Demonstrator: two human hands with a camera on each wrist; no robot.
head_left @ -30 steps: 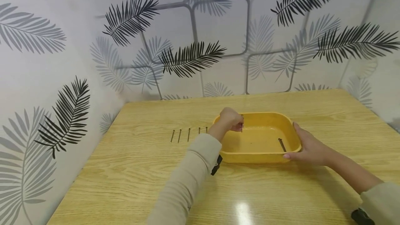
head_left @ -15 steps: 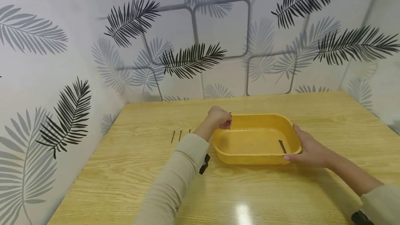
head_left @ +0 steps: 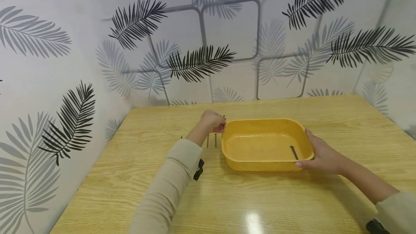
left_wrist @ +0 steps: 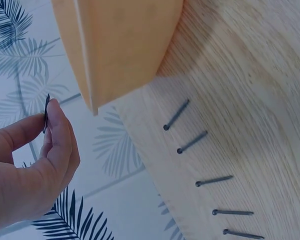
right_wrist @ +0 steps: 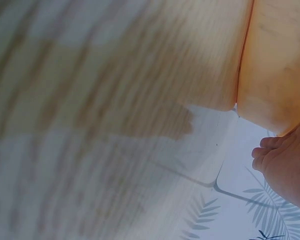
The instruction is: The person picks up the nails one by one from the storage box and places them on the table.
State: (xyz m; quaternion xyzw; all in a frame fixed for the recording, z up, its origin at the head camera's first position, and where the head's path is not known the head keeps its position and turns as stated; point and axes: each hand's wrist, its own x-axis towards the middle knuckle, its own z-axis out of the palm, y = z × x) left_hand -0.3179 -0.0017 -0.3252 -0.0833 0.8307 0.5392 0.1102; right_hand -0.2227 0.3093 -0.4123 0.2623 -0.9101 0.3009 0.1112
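Observation:
My left hand (head_left: pixel 212 121) pinches a dark screw (left_wrist: pixel 46 115) between thumb and fingertips, held upright just outside the left end of a yellow plastic tray (head_left: pixel 260 165). Below it on the table lie several more screws (left_wrist: pixel 215 180) in a spaced row, partly hidden by my left arm in the head view. My right hand (head_left: pixel 321 154) grips the tray's right end, thumb at the front rim and fingers around the outer side. Inside the tray, near its front right corner, lie dark screws (head_left: pixel 294 152) close together.
The tray stands on a light wood-grain table (head_left: pixel 130 190). Behind and to the left rises a wall (head_left: pixel 227 82) with a leaf pattern. A black strap piece (head_left: pixel 198 169) shows under my left sleeve.
My left hand has moved left with the screw, from over the tray's inside to beyond its left rim. My right hand and the tray stay put.

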